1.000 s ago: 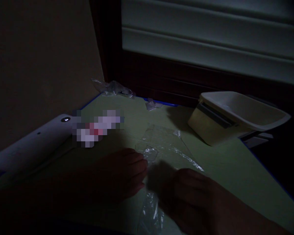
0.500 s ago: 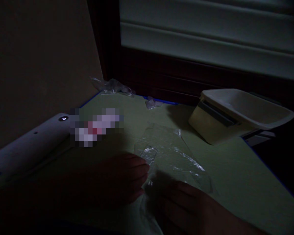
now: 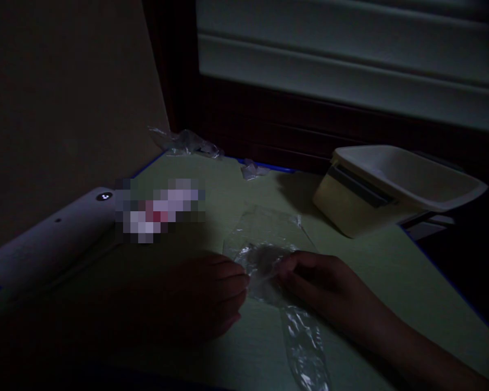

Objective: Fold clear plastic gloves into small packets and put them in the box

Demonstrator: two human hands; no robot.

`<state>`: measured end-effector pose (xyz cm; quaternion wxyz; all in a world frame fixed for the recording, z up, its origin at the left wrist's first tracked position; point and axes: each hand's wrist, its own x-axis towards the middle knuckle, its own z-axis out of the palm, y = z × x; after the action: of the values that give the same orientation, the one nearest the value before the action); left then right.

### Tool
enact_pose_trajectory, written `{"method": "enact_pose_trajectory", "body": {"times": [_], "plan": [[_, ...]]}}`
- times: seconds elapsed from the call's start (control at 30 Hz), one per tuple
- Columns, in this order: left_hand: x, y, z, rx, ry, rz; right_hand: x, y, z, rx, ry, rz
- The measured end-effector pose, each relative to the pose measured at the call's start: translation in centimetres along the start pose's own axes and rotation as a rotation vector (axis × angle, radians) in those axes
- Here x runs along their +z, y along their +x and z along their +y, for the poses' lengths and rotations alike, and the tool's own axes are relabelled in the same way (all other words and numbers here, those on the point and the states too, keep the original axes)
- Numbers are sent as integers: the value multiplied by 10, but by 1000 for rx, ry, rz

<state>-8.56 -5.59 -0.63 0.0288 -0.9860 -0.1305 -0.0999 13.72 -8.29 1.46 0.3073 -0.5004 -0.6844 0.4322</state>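
A clear plastic bag (image 3: 264,220) lies on the green tabletop (image 3: 195,353), its middle crumpled and shiny. On its left edge rest the curled fingertips of my left hand (image 3: 212,296), fingers close together and closed on the plastic; its thumb is hidden. My right hand (image 3: 321,277) pinches the plastic between thumb and forefinger, just right of the left fingertips. A narrow clear plastic strip (image 3: 307,347) trails from beneath the right hand toward the front edge. The scene is very dark, so where the plastic layers join is hard to see.
At the right edge stands a cream tub (image 3: 346,212) with a grey handle, tilted. A long white device (image 3: 52,233) lies at left beside a pixelated item (image 3: 163,209). Crumpled plastic wrap (image 3: 187,144) and a plastic scrap (image 3: 252,169) sit along the back edge.
My right hand has moved up and left, lifting and folding plastic toward the left fingertips. The narrow strip now trails to the front right. My left hand stays nearly still.
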Motion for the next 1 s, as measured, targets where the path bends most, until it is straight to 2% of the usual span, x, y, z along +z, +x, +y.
{"method": "enact_pose_trajectory", "body": {"times": [0.13,0.3,0.37,0.47,0.5,0.57,0.63,0.8,0.9,1.0], "plan": [[-3,3,0,20,-51,-20,4,2,8,31,26,-2],[-7,5,-1,3,-99,-10,0,0,8,5,-83,31],[-8,5,0,-9,-106,-22,-3,-3,5,-58,-213,126],[-8,4,1,-35,-94,-11,-7,-8,-2,-302,-492,261],[-8,4,2,-43,-88,-5,-7,-10,-3,-409,-589,255],[-8,4,2,-43,-83,13,-4,-11,-4,-576,-759,166],[-8,4,2,-23,-79,13,1,-10,-3,-646,-869,73],[-6,3,-1,34,-87,-15,10,-6,5,-633,-925,-12],[-4,2,-1,20,-77,0,7,-5,7,-585,-938,-58],[-3,1,0,12,-58,11,0,-4,11,-524,-975,-35]]}}
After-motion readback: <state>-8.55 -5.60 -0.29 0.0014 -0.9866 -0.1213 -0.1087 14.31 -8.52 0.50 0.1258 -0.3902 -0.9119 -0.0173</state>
